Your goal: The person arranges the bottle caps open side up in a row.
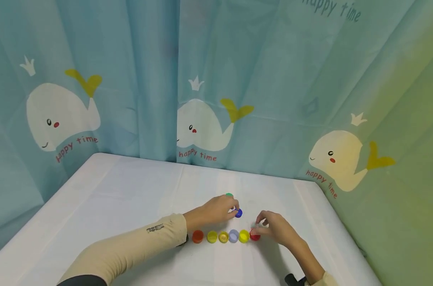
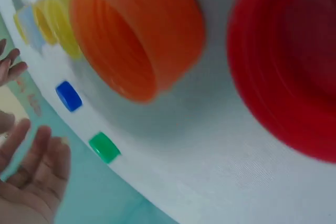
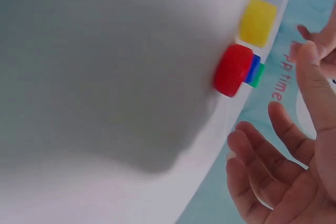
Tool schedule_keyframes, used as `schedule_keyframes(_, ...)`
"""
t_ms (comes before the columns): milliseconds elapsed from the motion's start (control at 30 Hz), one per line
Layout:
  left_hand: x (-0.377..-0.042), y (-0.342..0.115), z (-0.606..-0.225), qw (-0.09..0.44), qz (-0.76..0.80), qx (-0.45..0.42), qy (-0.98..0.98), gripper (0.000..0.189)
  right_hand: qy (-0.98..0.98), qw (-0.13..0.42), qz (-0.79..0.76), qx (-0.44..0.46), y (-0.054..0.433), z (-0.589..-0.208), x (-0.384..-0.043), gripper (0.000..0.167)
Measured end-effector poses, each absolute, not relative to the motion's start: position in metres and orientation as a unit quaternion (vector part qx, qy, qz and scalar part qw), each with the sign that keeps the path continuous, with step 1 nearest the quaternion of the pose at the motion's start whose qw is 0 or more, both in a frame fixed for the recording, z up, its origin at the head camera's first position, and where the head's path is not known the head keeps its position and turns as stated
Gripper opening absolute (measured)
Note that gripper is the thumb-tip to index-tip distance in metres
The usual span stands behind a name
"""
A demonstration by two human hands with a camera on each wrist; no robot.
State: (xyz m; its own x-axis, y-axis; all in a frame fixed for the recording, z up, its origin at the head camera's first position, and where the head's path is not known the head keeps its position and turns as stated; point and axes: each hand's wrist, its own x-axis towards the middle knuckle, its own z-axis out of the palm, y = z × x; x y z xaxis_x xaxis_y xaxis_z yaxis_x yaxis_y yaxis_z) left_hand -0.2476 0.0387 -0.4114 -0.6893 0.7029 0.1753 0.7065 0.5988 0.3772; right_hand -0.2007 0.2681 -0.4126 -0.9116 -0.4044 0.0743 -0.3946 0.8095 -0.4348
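Several round plastic caps stand in a row on the white table: an orange cap [image 1: 197,236], a yellow cap [image 1: 212,237], a golden-yellow cap [image 1: 223,237], a pale lavender cap [image 1: 233,236], another yellow cap [image 1: 243,236] and a red cap [image 1: 254,237]. Beyond the row are a blue cap [image 1: 239,213] and a green cap [image 1: 229,195]. My left hand [image 1: 220,209] hovers by the blue cap, its fingers loosely bent and apart from it in the left wrist view. Above the red cap's right side is my right hand [image 1: 276,228], fingers spread and holding nothing.
A large red cap [image 2: 286,72] stands beside the orange one in the left wrist view; in the head view my left forearm hides it. A blue curtain [image 1: 148,79] with printed whales hangs behind the table [image 1: 137,186].
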Motion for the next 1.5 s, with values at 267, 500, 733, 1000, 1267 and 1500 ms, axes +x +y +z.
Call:
schedule_keyframes(267,-0.275,0.03,-0.411,-0.051,-0.247,-0.288,-0.924,0.01,0.956,0.016,-0.225,-0.185,0.253,-0.399,-0.235,0.017)
schedule_keyframes(500,-0.291,0.024,-0.418,-0.108,-0.265,-0.224,-0.932,0.022,0.957,0.057,-0.233,-0.165,0.227,-0.399,-0.262,0.01)
schedule_keyframes(733,-0.299,0.027,-0.409,-0.162,-0.257,-0.201,-0.931,0.032,0.964,0.063,-0.22,-0.131,0.213,-0.403,-0.285,0.016)
schedule_keyframes(1000,-0.303,0.03,-0.407,-0.193,-0.241,-0.194,-0.931,0.035,0.964,0.106,-0.221,-0.101,0.208,-0.413,-0.298,0.038)
schedule_keyframes(1267,-0.303,0.031,-0.409,-0.206,-0.232,-0.181,-0.933,0.04,0.962,0.118,-0.211,-0.128,0.204,-0.421,-0.303,0.04)
schedule_keyframes(1500,-0.304,0.031,-0.407,-0.205,-0.224,-0.193,-0.933,0.04,0.963,0.104,-0.199,-0.145,0.198,-0.419,-0.303,0.04)
